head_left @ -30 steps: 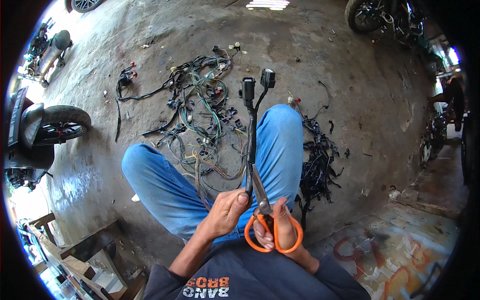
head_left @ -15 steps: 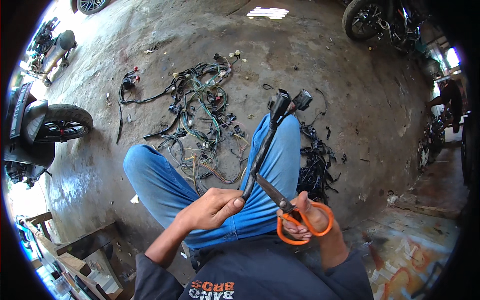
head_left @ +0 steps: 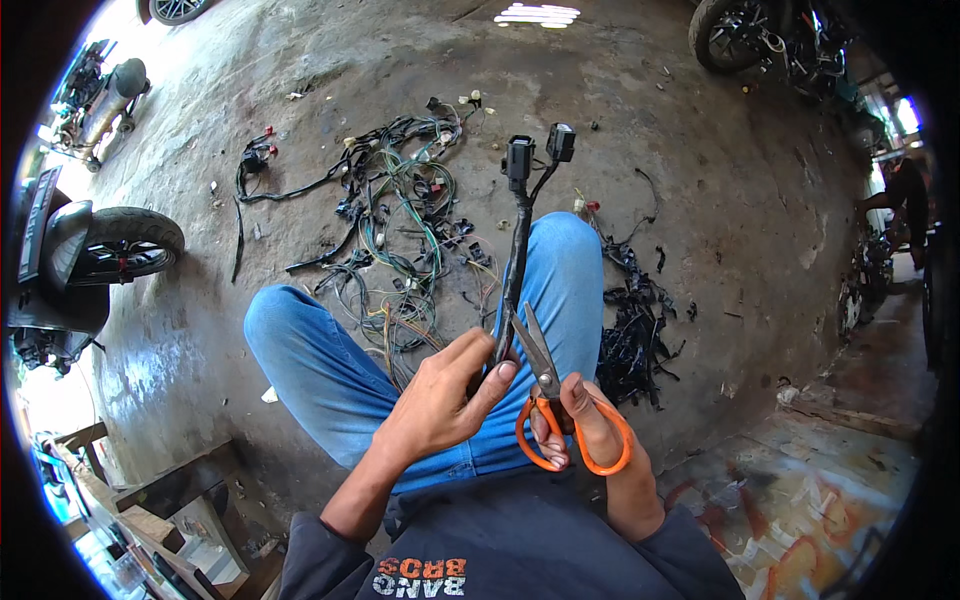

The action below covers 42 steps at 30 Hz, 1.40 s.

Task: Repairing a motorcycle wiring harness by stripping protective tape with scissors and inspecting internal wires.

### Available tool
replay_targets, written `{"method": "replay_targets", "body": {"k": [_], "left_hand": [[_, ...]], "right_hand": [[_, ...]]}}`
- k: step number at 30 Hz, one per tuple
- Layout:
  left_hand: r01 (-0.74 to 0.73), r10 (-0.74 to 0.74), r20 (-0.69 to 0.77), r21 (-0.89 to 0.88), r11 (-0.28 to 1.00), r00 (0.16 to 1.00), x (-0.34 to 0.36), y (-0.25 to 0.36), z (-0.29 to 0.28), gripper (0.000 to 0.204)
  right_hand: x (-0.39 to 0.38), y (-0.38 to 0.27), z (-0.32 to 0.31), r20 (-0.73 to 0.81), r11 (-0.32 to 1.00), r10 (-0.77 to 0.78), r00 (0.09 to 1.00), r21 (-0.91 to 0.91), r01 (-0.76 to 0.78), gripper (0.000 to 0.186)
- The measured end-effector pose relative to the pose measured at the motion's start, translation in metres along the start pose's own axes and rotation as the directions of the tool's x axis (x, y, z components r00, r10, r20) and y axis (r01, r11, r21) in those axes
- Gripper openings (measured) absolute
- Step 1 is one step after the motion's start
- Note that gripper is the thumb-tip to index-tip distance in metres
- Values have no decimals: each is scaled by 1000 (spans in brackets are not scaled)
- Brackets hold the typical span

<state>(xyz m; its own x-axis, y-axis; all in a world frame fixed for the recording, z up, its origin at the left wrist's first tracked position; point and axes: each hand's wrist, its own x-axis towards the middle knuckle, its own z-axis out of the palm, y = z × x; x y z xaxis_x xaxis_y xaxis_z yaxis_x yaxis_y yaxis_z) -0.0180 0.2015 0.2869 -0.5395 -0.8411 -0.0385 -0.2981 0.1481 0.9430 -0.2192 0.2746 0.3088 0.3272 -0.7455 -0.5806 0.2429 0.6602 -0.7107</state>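
My left hand is closed round the lower end of a black taped wiring harness. The harness stands up in front of my right knee, and two black plug connectors top its split end. In my right hand is a pair of scissors with orange handles, my thumb and fingers through the loops. The dark blades are parted, their tips beside the harness just above my left thumb. My left fingertips are partly hidden behind the harness.
A tangle of wiring with coloured wires and connectors lies on the concrete floor ahead. Black tape scraps are heaped right of my right knee. Motorcycles stand around, with a wheel at left. Another person is at far right.
The scissors' blades have parted and turned more upright. My right hand has shifted left. The harness has swung upright, its connectors moving up and left, and my left hand has risen slightly.
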Motion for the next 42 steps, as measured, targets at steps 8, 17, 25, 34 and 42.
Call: {"method": "replay_targets", "body": {"k": [8, 17, 25, 34, 42], "left_hand": [[204, -171, 164, -210, 956, 972, -3, 10, -24, 34], [268, -118, 349, -422, 866, 930, -1, 2, -43, 42], [315, 11, 476, -598, 737, 879, 1, -6, -50, 52], [330, -56, 427, -602, 728, 902, 0, -5, -51, 55], [310, -95, 372, -578, 755, 923, -2, -3, -46, 56]], "right_hand": [[2, -14, -6, 52, 994, 102, 993, -42, -100, 79], [5, -20, -17, 138, 988, 152, 979, 4, -154, 83], [14, -25, -25, 284, 977, 142, 948, 114, -181, 84], [26, -25, -22, 242, 967, 163, 957, 155, -204, 86], [26, -28, -19, 188, 980, 200, 962, -29, -198, 90]]}}
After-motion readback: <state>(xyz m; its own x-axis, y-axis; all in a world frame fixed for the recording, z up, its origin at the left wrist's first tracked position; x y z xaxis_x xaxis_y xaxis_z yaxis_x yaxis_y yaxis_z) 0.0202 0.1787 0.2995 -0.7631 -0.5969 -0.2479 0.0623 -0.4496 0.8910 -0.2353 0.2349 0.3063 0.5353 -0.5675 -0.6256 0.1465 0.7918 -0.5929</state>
